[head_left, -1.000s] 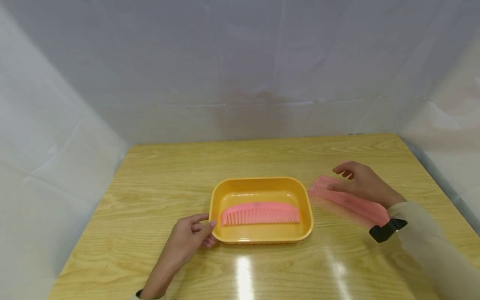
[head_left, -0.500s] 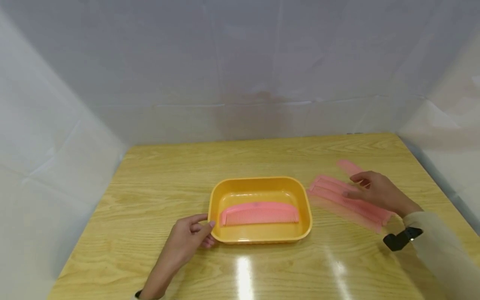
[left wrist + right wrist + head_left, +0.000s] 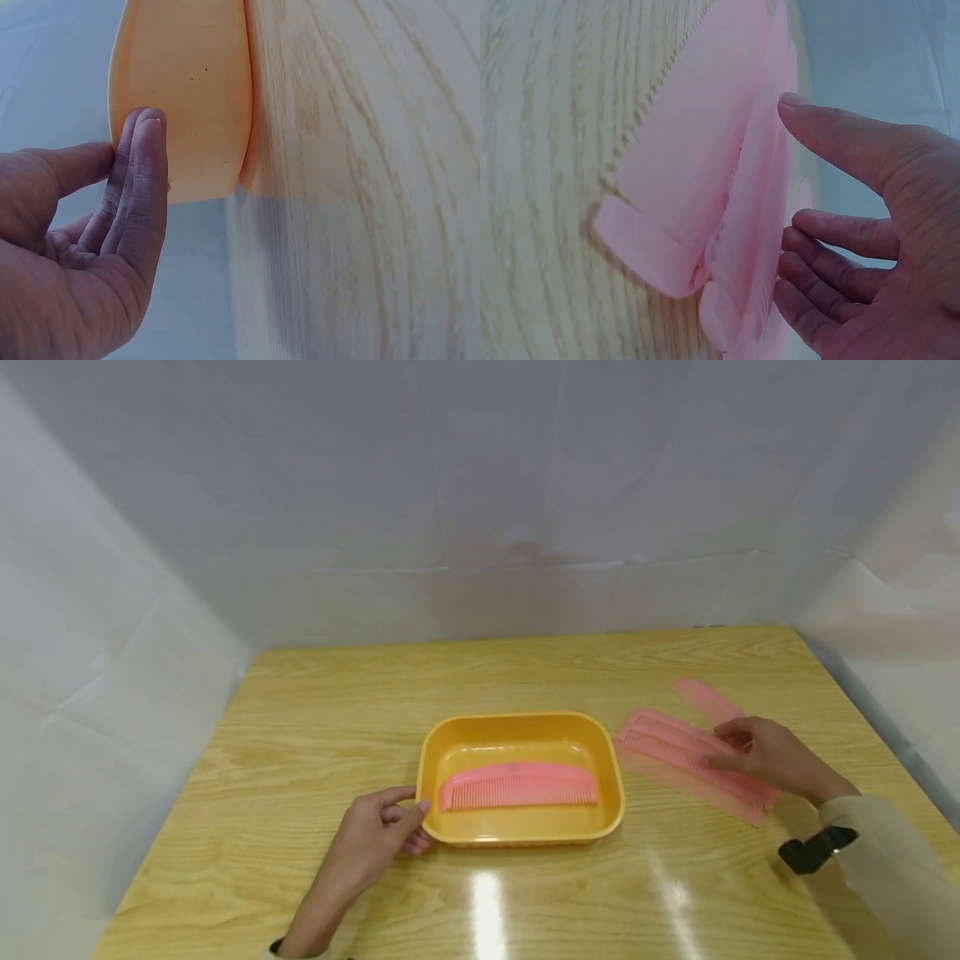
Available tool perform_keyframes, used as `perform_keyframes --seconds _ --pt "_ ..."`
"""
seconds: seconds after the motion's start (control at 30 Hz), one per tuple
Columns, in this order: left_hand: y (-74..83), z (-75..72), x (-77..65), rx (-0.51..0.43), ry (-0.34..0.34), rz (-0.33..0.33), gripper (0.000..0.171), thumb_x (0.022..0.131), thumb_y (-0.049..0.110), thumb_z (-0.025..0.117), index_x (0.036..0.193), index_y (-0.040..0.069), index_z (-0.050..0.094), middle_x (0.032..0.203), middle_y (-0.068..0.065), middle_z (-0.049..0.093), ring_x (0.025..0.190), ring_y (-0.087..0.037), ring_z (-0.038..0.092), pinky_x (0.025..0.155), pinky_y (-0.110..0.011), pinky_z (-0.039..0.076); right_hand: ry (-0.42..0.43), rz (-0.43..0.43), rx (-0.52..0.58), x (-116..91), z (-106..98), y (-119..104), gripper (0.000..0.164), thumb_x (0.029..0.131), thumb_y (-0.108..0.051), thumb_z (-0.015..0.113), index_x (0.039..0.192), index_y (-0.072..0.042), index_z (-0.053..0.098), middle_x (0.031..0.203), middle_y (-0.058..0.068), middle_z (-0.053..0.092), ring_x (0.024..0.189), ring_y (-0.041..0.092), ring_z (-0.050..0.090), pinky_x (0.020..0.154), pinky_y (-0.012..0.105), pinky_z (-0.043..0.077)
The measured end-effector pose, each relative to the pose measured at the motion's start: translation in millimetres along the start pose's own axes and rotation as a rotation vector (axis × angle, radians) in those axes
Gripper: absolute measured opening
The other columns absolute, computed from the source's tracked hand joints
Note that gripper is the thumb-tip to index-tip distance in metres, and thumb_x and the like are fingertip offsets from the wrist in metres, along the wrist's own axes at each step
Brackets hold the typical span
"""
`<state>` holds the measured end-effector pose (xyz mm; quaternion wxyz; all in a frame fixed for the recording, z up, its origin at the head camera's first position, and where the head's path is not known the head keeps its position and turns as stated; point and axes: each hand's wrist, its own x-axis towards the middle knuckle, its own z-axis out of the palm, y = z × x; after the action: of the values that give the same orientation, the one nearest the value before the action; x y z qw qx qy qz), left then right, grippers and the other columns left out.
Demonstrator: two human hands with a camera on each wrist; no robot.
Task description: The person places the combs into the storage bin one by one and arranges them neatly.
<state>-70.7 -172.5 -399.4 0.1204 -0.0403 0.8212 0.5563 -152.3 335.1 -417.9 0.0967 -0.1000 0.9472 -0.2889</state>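
Observation:
In the head view, a yellow plastic tray [image 3: 517, 739] stands mid-table with one pink comb [image 3: 517, 789] lying inside, teeth toward me. My left hand [image 3: 378, 837] pinches the tray's left front corner, thumb over the rim and fingers against the outer wall [image 3: 191, 90]. To the right lies an overlapping pile of pink combs [image 3: 663, 743]. My right hand [image 3: 780, 764] is over that pile, thumb and fingers spread apart. In the right wrist view, its fingertips [image 3: 787, 262] are right at the top comb [image 3: 754, 217]. Another comb [image 3: 701, 696] shows behind the pile, partly hidden by the hand.
The wooden table [image 3: 337, 693] is bounded by a pale sheet [image 3: 375, 527] at the back and both sides. A black band with a small device [image 3: 817, 850] sits on the right wrist.
My right hand has moved right and toward me over the comb pile, uncovering more of the comb behind. The left hand and tray stay in place.

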Motion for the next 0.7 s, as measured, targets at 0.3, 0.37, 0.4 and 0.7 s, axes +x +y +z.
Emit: perform_keyframes --seconds 0.3,0.37,0.4,0.7 --pt "0.4 0.0 -0.5 0.005 -0.002 0.001 0.042 0.1 0.008 0.065 0.135 -0.012 0.055 0.076 -0.009 0.072 0.069 -0.028 0.072 0.062 -0.032 0.065 0.004 -0.007 0.006 -0.7 1.1 1.2 0.066 0.089 -0.036 0.08 0.125 0.015 0.059 0.115 0.025 0.065 0.102 0.036 0.063 0.084 0.047 0.057" --pt "0.2 0.0 -0.4 0.005 -0.003 0.001 0.042 0.1 0.008 0.065 0.135 -0.012 0.055 0.076 -0.009 0.072 0.069 -0.028 0.072 0.062 -0.032 0.065 0.003 -0.011 0.003 -0.5 1.3 1.2 0.065 0.089 -0.036 0.08 0.125 0.015 0.06 0.113 0.023 0.066 0.1 0.033 0.063 0.081 0.043 0.057" --pt "0.0 0.1 -0.4 0.005 -0.003 0.001 0.041 0.1 0.008 0.065 0.135 -0.012 0.055 0.076 -0.009 0.072 0.069 -0.028 0.072 0.062 -0.032 0.065 0.002 -0.012 0.004 -0.5 1.3 1.5 0.064 0.089 -0.035 0.08 0.125 0.015 0.06 0.113 0.022 0.066 0.099 0.032 0.063 0.08 0.04 0.057" --pt "0.6 0.5 -0.9 0.004 0.004 -0.004 0.041 0.099 0.008 0.065 0.134 -0.011 0.056 0.076 -0.009 0.072 0.069 -0.028 0.072 0.062 -0.032 0.065 0.011 -0.029 0.023 -1.1 1.9 3.9 0.058 0.09 -0.032 0.079 0.124 0.013 0.062 0.112 0.019 0.067 0.096 0.025 0.062 0.074 0.027 0.056"
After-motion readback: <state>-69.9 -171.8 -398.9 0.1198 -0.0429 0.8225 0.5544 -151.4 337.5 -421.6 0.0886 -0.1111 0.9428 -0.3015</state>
